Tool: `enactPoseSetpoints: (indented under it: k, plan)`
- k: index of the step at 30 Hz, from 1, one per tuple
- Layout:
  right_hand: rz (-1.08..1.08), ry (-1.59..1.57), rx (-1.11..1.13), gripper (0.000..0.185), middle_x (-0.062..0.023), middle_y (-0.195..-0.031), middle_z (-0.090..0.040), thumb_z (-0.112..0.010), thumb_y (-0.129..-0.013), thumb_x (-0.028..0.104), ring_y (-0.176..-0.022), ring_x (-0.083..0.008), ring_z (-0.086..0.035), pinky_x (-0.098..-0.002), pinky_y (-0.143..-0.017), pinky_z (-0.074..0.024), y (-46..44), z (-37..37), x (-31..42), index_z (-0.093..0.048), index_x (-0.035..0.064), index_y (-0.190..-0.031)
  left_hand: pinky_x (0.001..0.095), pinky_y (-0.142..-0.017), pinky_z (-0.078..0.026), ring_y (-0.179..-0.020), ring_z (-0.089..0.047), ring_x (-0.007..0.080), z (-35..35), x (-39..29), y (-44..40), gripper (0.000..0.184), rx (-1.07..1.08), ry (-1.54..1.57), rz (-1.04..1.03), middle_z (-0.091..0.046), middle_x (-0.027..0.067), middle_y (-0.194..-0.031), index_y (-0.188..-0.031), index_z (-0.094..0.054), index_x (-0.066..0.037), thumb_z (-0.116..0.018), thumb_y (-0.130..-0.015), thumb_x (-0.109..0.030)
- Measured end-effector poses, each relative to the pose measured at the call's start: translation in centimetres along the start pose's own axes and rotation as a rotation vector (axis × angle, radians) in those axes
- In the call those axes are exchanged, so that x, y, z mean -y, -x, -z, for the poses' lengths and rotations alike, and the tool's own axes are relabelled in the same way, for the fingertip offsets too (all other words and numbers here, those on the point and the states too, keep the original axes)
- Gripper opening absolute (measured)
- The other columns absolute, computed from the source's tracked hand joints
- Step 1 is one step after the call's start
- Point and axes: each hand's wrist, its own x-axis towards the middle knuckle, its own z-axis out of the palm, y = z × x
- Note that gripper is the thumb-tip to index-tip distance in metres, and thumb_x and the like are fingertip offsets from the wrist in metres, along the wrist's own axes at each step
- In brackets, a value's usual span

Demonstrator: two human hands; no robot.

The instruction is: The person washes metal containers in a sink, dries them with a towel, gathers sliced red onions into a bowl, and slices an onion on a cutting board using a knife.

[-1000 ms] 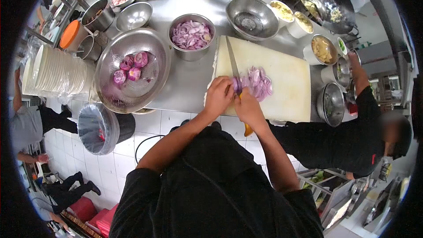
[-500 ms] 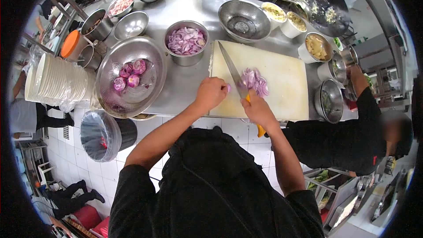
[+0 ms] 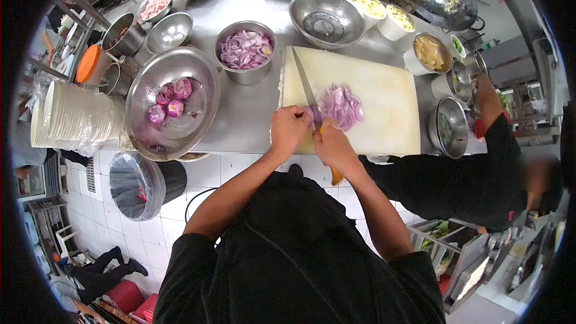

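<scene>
My left hand has its fingers curled on a piece of red onion at the left part of the white cutting board. A kitchen knife with a yellow-orange handle is in my closed right hand. Its blade points away from me, right beside the onion piece and my left fingertips. Sliced red onion lies in a pile just right of the blade. Beyond my left hand stands a steel pot filled with more onion slices. Several whole peeled onions rest in a large steel colander at left.
Steel bowls, white tubs and a stack of white plates line the steel table. A wok is at the far right. Another person works close on my right. A lined bin stands below left.
My right hand and the knife have moved left, bringing the blade against the onion piece by my left hand. The person across the table has shifted the ladle over the wok.
</scene>
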Motion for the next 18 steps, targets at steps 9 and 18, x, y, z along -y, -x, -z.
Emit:
enactPoseSetpoints:
  k: [9, 18]
  plan:
    - [0.005, 0.01, -0.014, 0.029, -0.0226, -0.067, -0.063, -0.048, -0.096, 0.019, -0.048, -0.0309, -0.062, -0.0428, -0.048, -0.0506, 0.9, 0.5, 0.3, -0.042, -0.0069, -0.109, 0.0337, -0.061, -0.053, -0.06, -0.069, 0.0252, 0.4, -0.5, -0.2, 0.019, 0.041, 0.033, -0.012, -0.069, 0.0177, -0.069, -0.084, -0.073, 0.002, -0.065, -0.079, -0.014]
    - [-0.132, -0.121, 0.106, 0.03, -0.0231, -0.069, -0.063, -0.048, -0.095, 0.019, -0.046, -0.0309, -0.061, -0.0434, -0.046, -0.0501, 1.7, 3.0, 3.0, -0.042, -0.0073, -0.108, 0.0333, -0.062, -0.054, -0.06, -0.069, 0.025, 0.4, -0.1, -0.1, 0.018, 0.015, 0.041, -0.025, -0.069, 0.0178, -0.069, -0.086, -0.073, 0.002, -0.066, -0.079, -0.013]
